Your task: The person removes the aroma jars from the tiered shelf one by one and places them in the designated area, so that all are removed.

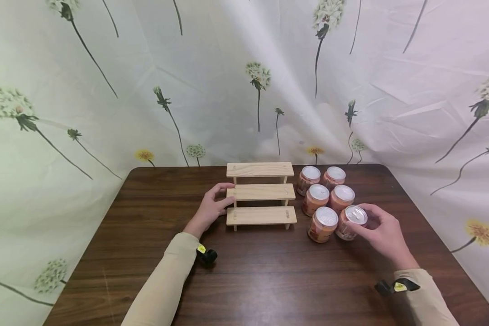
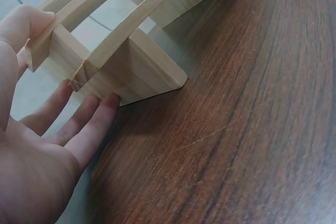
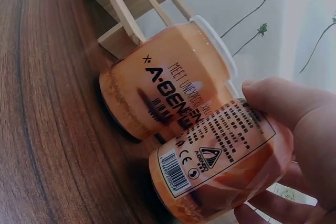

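A three-step wooden rack (image 1: pixel 261 192) stands on the dark table. My left hand (image 1: pixel 212 208) grips its left end, at the middle step. In the left wrist view, fingertips (image 2: pixel 113 100) touch the rack's side panel (image 2: pixel 142 64). To the right of the rack, my right hand (image 1: pixel 385 231) holds an orange can (image 1: pixel 346 228) between thumb and fingers. That can has a silver lid and, in the right wrist view, a printed label with a barcode (image 3: pixel 173 174). Close beside it is another orange can (image 1: pixel 322 228) with a pale lid.
Several more orange cans (image 1: pixel 318 199) stand in two columns behind the front pair, right of the rack. The wood-grain table (image 1: pixel 244 280) ends at a back edge near a white cloth (image 1: pixel 212 90) printed with dandelions. Black bands (image 1: pixel 207 256) are on both wrists.
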